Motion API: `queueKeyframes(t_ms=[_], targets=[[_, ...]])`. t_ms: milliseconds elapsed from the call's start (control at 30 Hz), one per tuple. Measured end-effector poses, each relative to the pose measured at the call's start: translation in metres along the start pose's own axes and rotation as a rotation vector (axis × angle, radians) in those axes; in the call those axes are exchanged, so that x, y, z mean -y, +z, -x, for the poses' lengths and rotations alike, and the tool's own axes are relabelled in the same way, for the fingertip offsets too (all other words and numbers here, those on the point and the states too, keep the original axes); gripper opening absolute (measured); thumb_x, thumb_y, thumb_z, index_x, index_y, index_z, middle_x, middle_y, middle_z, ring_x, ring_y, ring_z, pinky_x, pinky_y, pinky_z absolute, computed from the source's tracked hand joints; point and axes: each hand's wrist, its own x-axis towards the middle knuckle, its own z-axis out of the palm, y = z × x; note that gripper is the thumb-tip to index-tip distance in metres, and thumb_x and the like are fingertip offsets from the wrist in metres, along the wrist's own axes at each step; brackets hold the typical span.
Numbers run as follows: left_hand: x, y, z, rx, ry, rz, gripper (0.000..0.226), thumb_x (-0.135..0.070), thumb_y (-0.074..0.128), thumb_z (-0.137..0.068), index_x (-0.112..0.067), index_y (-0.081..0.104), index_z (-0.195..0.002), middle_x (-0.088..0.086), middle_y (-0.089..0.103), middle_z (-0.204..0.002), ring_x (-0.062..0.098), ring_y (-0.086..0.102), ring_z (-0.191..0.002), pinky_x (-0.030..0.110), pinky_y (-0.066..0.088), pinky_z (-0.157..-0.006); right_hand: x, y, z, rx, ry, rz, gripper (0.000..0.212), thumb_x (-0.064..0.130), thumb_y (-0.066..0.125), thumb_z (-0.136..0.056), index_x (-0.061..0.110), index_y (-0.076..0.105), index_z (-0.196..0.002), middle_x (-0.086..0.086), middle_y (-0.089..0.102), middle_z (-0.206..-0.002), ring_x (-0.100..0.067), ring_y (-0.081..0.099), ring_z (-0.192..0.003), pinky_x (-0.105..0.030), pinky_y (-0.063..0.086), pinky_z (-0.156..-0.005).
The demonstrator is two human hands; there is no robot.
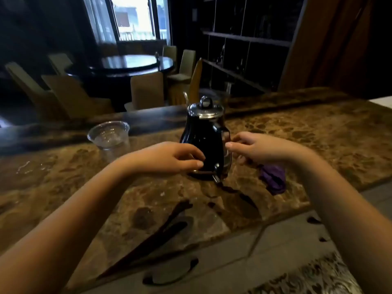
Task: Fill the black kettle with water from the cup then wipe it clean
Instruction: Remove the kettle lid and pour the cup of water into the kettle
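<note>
The black kettle (pixel 202 139) stands upright on the brown marble counter (pixel 106 198), its chrome lid (pixel 205 110) closed. My left hand (pixel 169 157) rests against the kettle's lower left side near the base, fingers curled. My right hand (pixel 256 148) hovers at the kettle's handle side, fingers apart, fingertips close to the handle. A clear plastic cup (pixel 109 135) stands upright to the left of the kettle, with a little water at its bottom. A purple cloth (pixel 273 179) lies crumpled on the counter below my right hand.
A dark power cord (pixel 239 193) runs from the kettle's base toward the counter's front edge. Water drops (pixel 27 167) lie on the counter at the far left. Behind the counter are chairs, a round table (pixel 131 64) and shelving (pixel 244 39).
</note>
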Motion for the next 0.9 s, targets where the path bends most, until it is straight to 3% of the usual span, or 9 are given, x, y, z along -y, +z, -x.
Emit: queueKeyframes(t_ms=[133,267,367,433,567,633,767,900], targets=[[-0.002,-0.027,-0.032,-0.399,-0.022,-0.111,0.04,-0.043,0.054,-0.085,-0.028,0.05,-0.122,-0.002,0.064,-0.114,0.008,0.058,-0.092,0.021,0.043,-0.074,0.012,0.011,-0.014,-0.095,-0.006,-0.026,0.041,0.048,0.047,-0.089,0.016,0.061,-0.111,-0.003,0.067,-0.103,-0.018,0.063,-0.092,-0.033,0.051,-0.077],[0.005,-0.047,-0.075,-0.672,0.036,-0.192,0.05,-0.045,0.056,-0.082,-0.017,0.049,-0.124,0.008,0.059,-0.119,0.024,0.053,-0.107,0.033,0.041,-0.084,0.013,0.028,-0.022,-0.137,-0.042,-0.312,0.024,0.038,0.051,-0.09,0.018,0.061,-0.08,-0.004,0.071,-0.084,-0.013,0.064,-0.075,-0.025,0.048,-0.067],[0.012,-0.053,-0.104,-0.69,0.041,-0.135,0.052,-0.044,0.058,-0.082,-0.015,0.05,-0.124,0.009,0.058,-0.122,0.025,0.051,-0.112,0.034,0.041,-0.089,0.005,0.044,-0.028,-0.2,-0.096,-0.484,0.024,0.032,0.052,-0.091,0.013,0.058,-0.077,-0.001,0.067,-0.068,-0.009,0.064,-0.062,-0.026,0.049,-0.068],[0.015,-0.052,-0.118,-0.685,0.04,-0.078,0.05,-0.044,0.058,-0.082,-0.013,0.052,-0.122,0.008,0.061,-0.121,0.022,0.054,-0.11,0.027,0.038,-0.082,0.002,0.054,-0.031,-0.212,-0.128,-0.644,0.024,0.03,0.051,-0.091,0.013,0.053,-0.074,-0.001,0.06,-0.061,-0.013,0.06,-0.056,-0.028,0.049,-0.064],[0.02,-0.041,-0.135,-0.674,0.073,0.062,0.037,-0.046,0.054,-0.084,-0.018,0.062,-0.106,0.0,0.067,-0.1,0.005,0.054,-0.08,0.018,0.037,-0.066,0.0,0.074,-0.038,-0.335,-0.118,-0.816,0.026,0.034,0.052,-0.089,0.02,0.049,-0.067,0.007,0.049,-0.048,-0.008,0.048,-0.043,-0.023,0.045,-0.049],[0.022,-0.032,-0.138,-0.704,0.099,0.174,0.029,-0.043,0.054,-0.085,-0.021,0.064,-0.102,-0.007,0.066,-0.09,-0.001,0.054,-0.075,0.013,0.037,-0.062,0.003,0.079,-0.042,-0.427,-0.115,-0.831,0.028,0.035,0.054,-0.088,0.021,0.049,-0.064,0.008,0.046,-0.042,-0.006,0.044,-0.037,-0.021,0.041,-0.042],[0.025,-0.027,-0.141,-0.734,0.116,0.325,0.02,-0.034,0.053,-0.088,-0.022,0.066,-0.097,-0.009,0.066,-0.082,0.009,0.062,-0.083,0.024,0.047,-0.071,0.005,0.082,-0.045,-0.485,-0.128,-0.847,0.03,0.034,0.055,-0.087,0.022,0.049,-0.061,0.008,0.045,-0.035,-0.005,0.041,-0.032,-0.02,0.037,-0.037],[0.024,-0.028,-0.141,-0.755,0.118,0.296,0.016,-0.034,0.053,-0.088,-0.023,0.065,-0.085,-0.008,0.065,-0.075,0.009,0.061,-0.076,0.026,0.047,-0.067,0.004,0.082,-0.045,-0.458,-0.144,-0.844,0.029,0.037,0.055,-0.086,0.022,0.05,-0.062,0.008,0.046,-0.036,-0.005,0.041,-0.033,-0.023,0.038,-0.039]])
